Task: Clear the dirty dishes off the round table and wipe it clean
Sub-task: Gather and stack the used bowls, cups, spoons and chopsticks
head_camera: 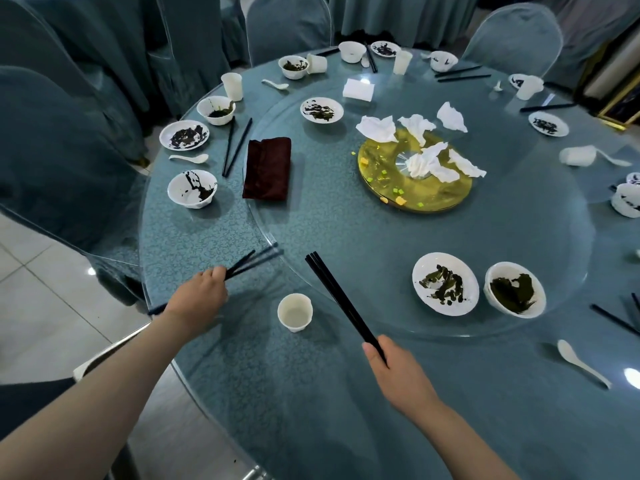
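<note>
I've got slim black lacquered chopsticks [341, 299] gripped in my right hand [398, 372] and another pair [247, 263] pinched by my left hand [199, 292] at the round table's [311, 393] near edge—stiff, light, probably slippery, so I'd grip mid-shaft.

Your left hand [199, 294] looks fuzzy, and the black chopsticks [247, 263] it holds are smeared, so you cannot count them. At the right edge of the frame, a white bowl [625, 202] and a dark chopstick [613, 318] are cut off. The round table [311, 393] runs off the bottom and right of the frame.
</note>
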Motion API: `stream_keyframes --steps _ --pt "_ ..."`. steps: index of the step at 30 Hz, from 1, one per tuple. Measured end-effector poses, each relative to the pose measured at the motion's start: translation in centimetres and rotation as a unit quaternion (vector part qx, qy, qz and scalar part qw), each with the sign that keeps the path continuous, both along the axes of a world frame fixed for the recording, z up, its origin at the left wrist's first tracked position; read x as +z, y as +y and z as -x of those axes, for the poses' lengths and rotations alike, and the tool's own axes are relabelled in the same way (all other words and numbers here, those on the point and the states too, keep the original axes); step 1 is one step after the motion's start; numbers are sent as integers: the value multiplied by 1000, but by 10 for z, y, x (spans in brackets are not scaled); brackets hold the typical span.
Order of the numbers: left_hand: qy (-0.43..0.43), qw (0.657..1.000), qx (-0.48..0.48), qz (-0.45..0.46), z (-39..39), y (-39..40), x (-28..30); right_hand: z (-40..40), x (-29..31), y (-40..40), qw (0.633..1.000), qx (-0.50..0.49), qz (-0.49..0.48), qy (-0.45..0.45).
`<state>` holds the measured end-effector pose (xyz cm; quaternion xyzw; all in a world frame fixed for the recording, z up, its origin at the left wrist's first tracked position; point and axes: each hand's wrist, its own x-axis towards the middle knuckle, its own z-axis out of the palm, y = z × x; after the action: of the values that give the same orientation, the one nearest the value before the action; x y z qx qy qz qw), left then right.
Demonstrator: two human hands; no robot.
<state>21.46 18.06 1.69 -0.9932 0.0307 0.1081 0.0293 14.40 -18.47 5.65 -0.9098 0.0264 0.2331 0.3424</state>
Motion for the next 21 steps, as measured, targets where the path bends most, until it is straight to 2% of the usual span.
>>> stream_keyframes --steps 4,7,10,13,15,17,21 --pt "-64 985 109 118 7 -17 26 5 5 -7 1000 -12 -24 -9" --pt "-105 939 180 274 16 -38 50 9 12 -15 998 -29 -59 -14" --pt "-130 851 262 436 22 -73 79 14 20 -25 994 -44 -93 -20" --pt "-103 702 332 622 27 -118 102 22 32 -36 991 -48 -124 -28" --pt "-63 614 356 702 33 -150 111 27 40 -43 988 -50 -143 -36" --pt "-25 561 355 748 40 -186 113 34 48 -51 984 -48 -164 -39" --pt "19 510 345 788 61 -260 105 49 58 -70 984 -35 -165 -50"
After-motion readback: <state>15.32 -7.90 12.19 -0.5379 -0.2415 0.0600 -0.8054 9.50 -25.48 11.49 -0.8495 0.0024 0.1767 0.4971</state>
